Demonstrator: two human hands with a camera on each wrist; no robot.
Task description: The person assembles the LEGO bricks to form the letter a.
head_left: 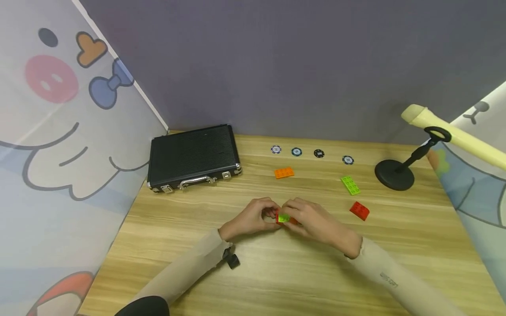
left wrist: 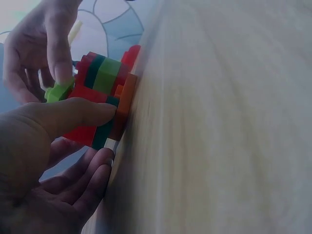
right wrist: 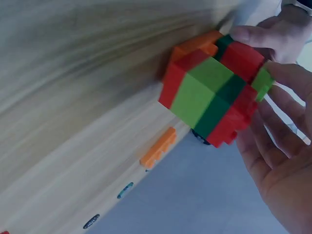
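While the wooden table (head_left: 276, 281) spreads out past both my forearms and the black ridged briefcase (head_left: 193, 153) lies well beyond my left hand (head_left: 253, 217), my two hands meet near its middle on one brick stack (right wrist: 207, 90). My left hand grips that stack low and from its left side, thumb laid against it and fingertips curled in near the tabletop; my right hand (head_left: 316, 221) has thumb and fingers drawn in to the width of a small lime-green brick (right wrist: 263, 83), which it pinches from the right. As I judge it, everything turns on how that lime-green brick sits on the red brick (right wrist: 242, 61) directly beneath it: it is at the top of one column, my right hand is the nearer, and whether it is pressed fully down I cannot tell, nor which way its long axis runs, since fingers cover part of it. From the head view the stack is just a scrap of lime and red between my hands; the left wrist view adds the orange base (left wrist: 126, 105) beside the table surface, and the right wrist view bares the neighbouring column, banded red, lime and dark green under a studded red top. Only the head view shows the loose lime-green plate (head_left: 350, 185) off to the right, and all four poker chips (head_left: 319, 153) along the back
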